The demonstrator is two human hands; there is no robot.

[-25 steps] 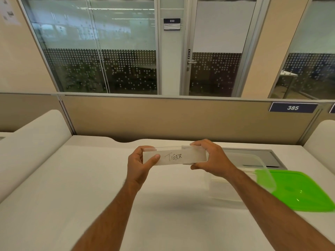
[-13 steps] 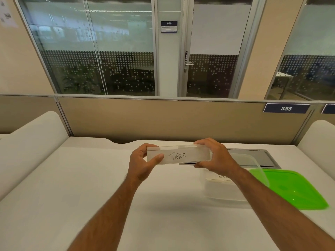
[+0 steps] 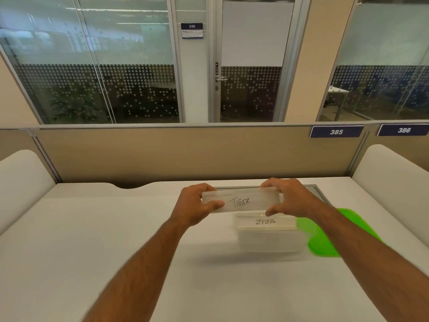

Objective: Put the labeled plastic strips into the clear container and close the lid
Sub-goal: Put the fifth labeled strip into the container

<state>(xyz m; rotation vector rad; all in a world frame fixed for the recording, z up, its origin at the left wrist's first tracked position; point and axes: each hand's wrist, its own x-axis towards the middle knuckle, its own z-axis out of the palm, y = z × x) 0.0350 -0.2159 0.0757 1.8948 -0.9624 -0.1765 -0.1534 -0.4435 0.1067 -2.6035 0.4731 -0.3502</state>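
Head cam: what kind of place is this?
Most likely an open-plan office. The white desk is backed by a beige cubicle partition with numbered plates, 385 and 386. Behind it are frosted glass walls and a glass door next to a room sign reading 030.

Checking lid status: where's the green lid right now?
Head view: the green lid lies on the desk, right of the clear container, partly behind the right forearm.
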